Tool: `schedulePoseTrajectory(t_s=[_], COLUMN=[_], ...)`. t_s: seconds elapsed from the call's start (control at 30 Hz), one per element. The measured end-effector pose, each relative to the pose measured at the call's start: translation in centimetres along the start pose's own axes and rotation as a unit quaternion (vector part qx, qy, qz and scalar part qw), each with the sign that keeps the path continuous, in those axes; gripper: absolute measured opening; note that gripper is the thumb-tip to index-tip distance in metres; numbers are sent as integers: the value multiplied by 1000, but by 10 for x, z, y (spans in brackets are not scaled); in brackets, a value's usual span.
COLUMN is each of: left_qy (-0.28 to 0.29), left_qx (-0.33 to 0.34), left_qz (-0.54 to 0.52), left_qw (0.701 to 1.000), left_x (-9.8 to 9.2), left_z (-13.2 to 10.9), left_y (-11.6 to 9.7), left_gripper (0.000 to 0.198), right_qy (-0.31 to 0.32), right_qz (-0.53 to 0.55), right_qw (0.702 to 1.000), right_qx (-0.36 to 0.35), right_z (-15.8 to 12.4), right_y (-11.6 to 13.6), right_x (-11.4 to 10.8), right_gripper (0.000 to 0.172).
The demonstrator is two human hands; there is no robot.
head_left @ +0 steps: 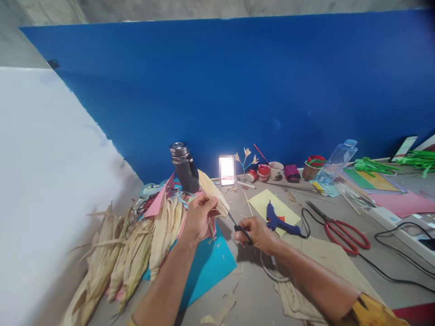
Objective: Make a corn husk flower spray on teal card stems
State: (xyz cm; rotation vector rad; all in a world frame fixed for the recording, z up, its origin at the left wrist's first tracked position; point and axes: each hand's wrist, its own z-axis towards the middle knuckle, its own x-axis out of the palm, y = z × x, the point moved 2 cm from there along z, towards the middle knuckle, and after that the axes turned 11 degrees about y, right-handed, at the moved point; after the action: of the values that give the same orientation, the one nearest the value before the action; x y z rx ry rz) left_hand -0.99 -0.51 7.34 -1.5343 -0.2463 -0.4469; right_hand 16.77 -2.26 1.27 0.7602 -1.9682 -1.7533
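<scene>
My left hand [200, 213] pinches a pale strip of corn husk [211, 188], its pointed end up and to the left. In my right hand [254, 233] is a small pair of black-handled scissors [234, 222], with the blades up against the husk's lower right edge. How far apart the blades stand is too small to tell. Dried corn husks [163, 235] lie bundled to the left of my left hand. Beneath my hands is a blue-green sheet of paper [210, 271], with cut bits of husk on the table nearby.
A blue glue gun [280, 222] rests on yellow paper [260, 201]. Large red-handled scissors [343, 233] lie to its right, near a cable and a white power strip [394, 222]. Behind stand a dark flask [183, 167], a lit phone [227, 170], a paper cup [276, 171] and a plastic bottle [338, 160].
</scene>
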Motion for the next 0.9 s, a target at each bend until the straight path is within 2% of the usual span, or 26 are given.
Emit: schedulePoseTrajectory(t_s=[0.17, 0.4, 0.67, 0.8, 0.9], left_qy=[17, 42, 45, 86, 96], left_qx=[-40, -55, -67, -87, -90], left_qz=[19, 41, 52, 75, 95], left_qw=[999, 997, 995, 990, 987], left_x=[0, 4, 2, 6, 7], left_z=[-1, -3, -2, -3, -5], left_y=[6, 16, 18, 21, 23], left_gripper=[31, 31, 32, 31, 29], right_qy=[20, 5, -28, -27, -34], right_qz=[-18, 6, 17, 15, 30], right_qw=[1000, 1000, 999, 999, 999], right_qx=[-9, -26, -4, -16, -23], right_z=[-1, 0, 0, 0, 0], right_y=[2, 3, -1, 1, 2], right_x=[1, 2, 4, 2, 1], right_gripper=[55, 54, 51, 48, 46])
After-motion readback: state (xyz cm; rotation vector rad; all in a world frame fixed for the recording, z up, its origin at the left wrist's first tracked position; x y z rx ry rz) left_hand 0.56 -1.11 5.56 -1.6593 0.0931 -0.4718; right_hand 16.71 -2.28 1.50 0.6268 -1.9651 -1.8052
